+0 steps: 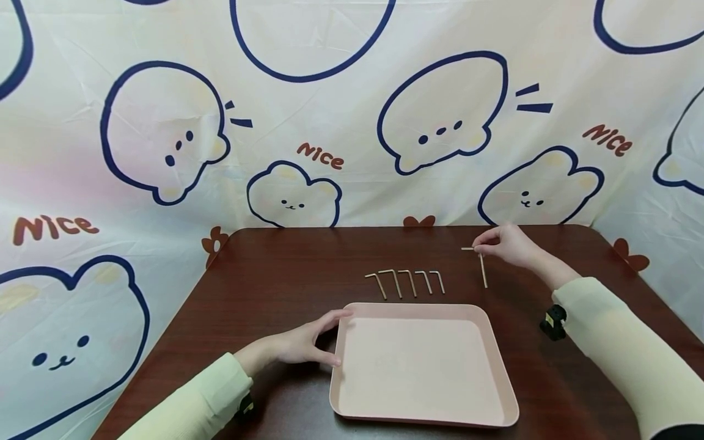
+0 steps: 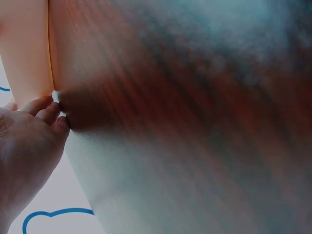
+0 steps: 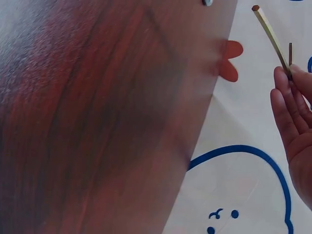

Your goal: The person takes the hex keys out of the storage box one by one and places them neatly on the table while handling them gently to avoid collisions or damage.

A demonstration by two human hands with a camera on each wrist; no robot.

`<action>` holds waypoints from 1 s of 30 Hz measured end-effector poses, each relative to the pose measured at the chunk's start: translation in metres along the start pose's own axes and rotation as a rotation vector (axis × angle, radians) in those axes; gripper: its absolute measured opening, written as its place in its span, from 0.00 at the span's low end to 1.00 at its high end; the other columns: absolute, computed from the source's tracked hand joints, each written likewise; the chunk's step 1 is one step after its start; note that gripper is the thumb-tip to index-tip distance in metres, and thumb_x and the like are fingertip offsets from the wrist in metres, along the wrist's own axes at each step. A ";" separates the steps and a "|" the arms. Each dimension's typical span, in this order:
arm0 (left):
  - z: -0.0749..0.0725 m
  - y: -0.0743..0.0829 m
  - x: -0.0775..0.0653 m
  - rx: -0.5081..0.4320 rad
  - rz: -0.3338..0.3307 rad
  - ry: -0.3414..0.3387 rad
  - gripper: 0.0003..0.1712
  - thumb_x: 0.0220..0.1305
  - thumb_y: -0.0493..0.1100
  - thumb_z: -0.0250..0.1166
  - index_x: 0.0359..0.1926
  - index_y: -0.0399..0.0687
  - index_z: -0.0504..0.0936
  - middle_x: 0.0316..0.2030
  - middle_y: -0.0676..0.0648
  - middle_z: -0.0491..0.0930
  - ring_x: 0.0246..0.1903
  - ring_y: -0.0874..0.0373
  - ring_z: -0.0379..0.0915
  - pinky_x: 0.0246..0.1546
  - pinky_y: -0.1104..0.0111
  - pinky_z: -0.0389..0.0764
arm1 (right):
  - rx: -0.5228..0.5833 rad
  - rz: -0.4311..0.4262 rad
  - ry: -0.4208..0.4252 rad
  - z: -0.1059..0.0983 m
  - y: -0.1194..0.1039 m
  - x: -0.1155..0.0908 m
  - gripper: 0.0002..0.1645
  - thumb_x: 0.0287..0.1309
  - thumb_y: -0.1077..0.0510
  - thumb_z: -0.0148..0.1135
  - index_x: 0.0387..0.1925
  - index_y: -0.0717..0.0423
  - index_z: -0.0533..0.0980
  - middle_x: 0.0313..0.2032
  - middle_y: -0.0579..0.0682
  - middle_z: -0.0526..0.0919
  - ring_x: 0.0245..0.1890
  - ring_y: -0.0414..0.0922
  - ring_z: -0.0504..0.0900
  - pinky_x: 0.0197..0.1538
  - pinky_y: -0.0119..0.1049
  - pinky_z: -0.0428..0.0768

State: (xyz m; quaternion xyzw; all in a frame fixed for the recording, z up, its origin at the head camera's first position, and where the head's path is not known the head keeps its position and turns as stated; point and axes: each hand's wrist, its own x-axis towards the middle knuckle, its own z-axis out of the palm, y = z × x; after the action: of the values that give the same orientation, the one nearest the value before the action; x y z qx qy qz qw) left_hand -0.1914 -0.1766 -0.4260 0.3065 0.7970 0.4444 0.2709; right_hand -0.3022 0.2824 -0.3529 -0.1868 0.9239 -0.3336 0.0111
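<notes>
My right hand (image 1: 508,245) pinches a brass-coloured hex key (image 1: 483,272) at its bend, between thumb and fingers, over the far right of the table. In the right wrist view, the key's long arm (image 3: 271,38) points up and away from the fingertips. To the left, several more L-shaped hex keys (image 1: 412,284) lie in a row behind the pink tray (image 1: 412,311). My left hand (image 1: 299,343) touches the tray's left rim near the far corner, its thumb and index finger spread apart. In the left wrist view, its fingertips meet the tray's edge (image 2: 48,58).
The dark brown wooden table (image 1: 275,263) carries the tray and keys. Behind it hangs a pale cloth (image 1: 352,122) printed with blue-outlined bears, which also covers the sides. A small black device (image 1: 553,322) sits at the right wrist.
</notes>
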 end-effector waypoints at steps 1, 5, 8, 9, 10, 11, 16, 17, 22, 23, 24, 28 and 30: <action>0.000 0.000 0.000 0.002 -0.001 0.001 0.50 0.58 0.44 0.73 0.74 0.54 0.52 0.74 0.47 0.49 0.72 0.56 0.43 0.67 0.51 0.45 | -0.001 0.005 0.001 0.001 0.002 0.000 0.09 0.60 0.63 0.66 0.39 0.66 0.83 0.32 0.54 0.86 0.33 0.53 0.80 0.31 0.35 0.74; 0.000 0.001 0.000 0.005 0.000 0.001 0.50 0.58 0.44 0.73 0.74 0.53 0.51 0.74 0.46 0.49 0.72 0.56 0.43 0.67 0.51 0.44 | 0.008 0.016 0.000 0.005 0.010 0.001 0.08 0.60 0.64 0.66 0.39 0.66 0.83 0.32 0.54 0.86 0.34 0.54 0.82 0.33 0.35 0.75; 0.000 0.002 0.000 0.002 -0.001 0.001 0.50 0.58 0.44 0.72 0.74 0.53 0.51 0.74 0.46 0.49 0.72 0.56 0.43 0.67 0.51 0.44 | 0.029 0.022 -0.005 0.010 0.015 0.003 0.08 0.60 0.64 0.65 0.39 0.67 0.83 0.32 0.56 0.86 0.33 0.55 0.81 0.32 0.34 0.76; 0.000 0.002 0.000 0.004 -0.004 0.002 0.50 0.58 0.44 0.72 0.74 0.53 0.51 0.74 0.46 0.49 0.72 0.56 0.43 0.67 0.51 0.44 | 0.036 0.022 -0.007 0.012 0.016 0.003 0.08 0.60 0.65 0.65 0.39 0.67 0.83 0.32 0.56 0.85 0.33 0.55 0.81 0.31 0.34 0.76; 0.000 0.002 0.000 0.003 -0.004 0.001 0.50 0.58 0.44 0.72 0.74 0.53 0.51 0.74 0.46 0.49 0.72 0.56 0.43 0.67 0.51 0.44 | 0.041 0.022 -0.010 0.014 0.016 0.003 0.08 0.60 0.65 0.65 0.39 0.67 0.83 0.32 0.57 0.85 0.33 0.55 0.80 0.31 0.34 0.76; 0.000 0.002 0.000 0.004 -0.004 0.001 0.50 0.58 0.44 0.72 0.74 0.53 0.51 0.74 0.46 0.49 0.72 0.56 0.43 0.67 0.51 0.44 | 0.044 0.026 -0.011 0.016 0.017 0.004 0.07 0.60 0.65 0.65 0.38 0.67 0.83 0.32 0.56 0.85 0.32 0.55 0.80 0.31 0.34 0.77; 0.000 0.002 0.000 0.004 0.000 -0.004 0.50 0.59 0.43 0.72 0.74 0.52 0.51 0.74 0.45 0.50 0.72 0.55 0.43 0.68 0.51 0.44 | 0.051 0.018 -0.021 0.029 0.019 0.007 0.07 0.60 0.65 0.65 0.37 0.66 0.83 0.32 0.58 0.85 0.31 0.53 0.79 0.33 0.35 0.78; 0.000 0.002 0.000 0.004 0.000 -0.004 0.50 0.59 0.42 0.72 0.74 0.52 0.51 0.74 0.45 0.50 0.72 0.56 0.43 0.68 0.51 0.44 | 0.053 0.016 -0.023 0.031 0.020 0.007 0.06 0.60 0.65 0.65 0.37 0.67 0.83 0.32 0.59 0.85 0.31 0.53 0.80 0.33 0.35 0.78; 0.000 0.002 0.000 0.004 -0.006 -0.001 0.50 0.59 0.42 0.72 0.74 0.53 0.51 0.74 0.45 0.50 0.72 0.55 0.43 0.68 0.51 0.45 | 0.041 0.005 -0.045 0.041 0.026 0.012 0.07 0.59 0.66 0.66 0.36 0.68 0.83 0.30 0.55 0.85 0.29 0.48 0.78 0.33 0.35 0.77; 0.001 0.002 0.000 0.006 -0.008 -0.001 0.50 0.59 0.43 0.72 0.74 0.53 0.51 0.74 0.45 0.50 0.72 0.55 0.43 0.67 0.51 0.45 | 0.039 0.004 -0.053 0.042 0.027 0.013 0.07 0.59 0.66 0.66 0.36 0.68 0.83 0.29 0.53 0.84 0.29 0.47 0.77 0.33 0.35 0.77; 0.001 0.002 0.000 0.006 -0.008 -0.002 0.50 0.59 0.43 0.72 0.74 0.53 0.51 0.74 0.45 0.50 0.72 0.55 0.43 0.67 0.50 0.45 | 0.035 0.006 -0.062 0.044 0.027 0.014 0.07 0.59 0.66 0.66 0.36 0.68 0.83 0.29 0.52 0.84 0.29 0.46 0.77 0.32 0.36 0.77; 0.001 0.003 0.000 0.010 -0.006 -0.002 0.50 0.59 0.43 0.72 0.74 0.53 0.51 0.74 0.45 0.50 0.72 0.55 0.43 0.67 0.51 0.45 | 0.030 0.022 -0.094 0.050 0.027 0.018 0.05 0.59 0.66 0.65 0.34 0.66 0.83 0.28 0.50 0.83 0.28 0.45 0.75 0.32 0.36 0.76; 0.001 0.003 0.000 0.011 -0.006 -0.001 0.50 0.59 0.43 0.72 0.74 0.53 0.51 0.74 0.45 0.50 0.72 0.56 0.43 0.68 0.51 0.45 | 0.024 0.034 -0.106 0.052 0.027 0.020 0.04 0.59 0.66 0.65 0.34 0.65 0.83 0.28 0.50 0.83 0.28 0.45 0.75 0.32 0.37 0.76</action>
State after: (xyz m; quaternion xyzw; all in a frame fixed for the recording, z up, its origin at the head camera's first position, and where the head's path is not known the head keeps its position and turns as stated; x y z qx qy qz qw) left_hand -0.1905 -0.1752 -0.4240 0.3056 0.8002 0.4392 0.2709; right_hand -0.3225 0.2629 -0.4080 -0.1885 0.9210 -0.3340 0.0678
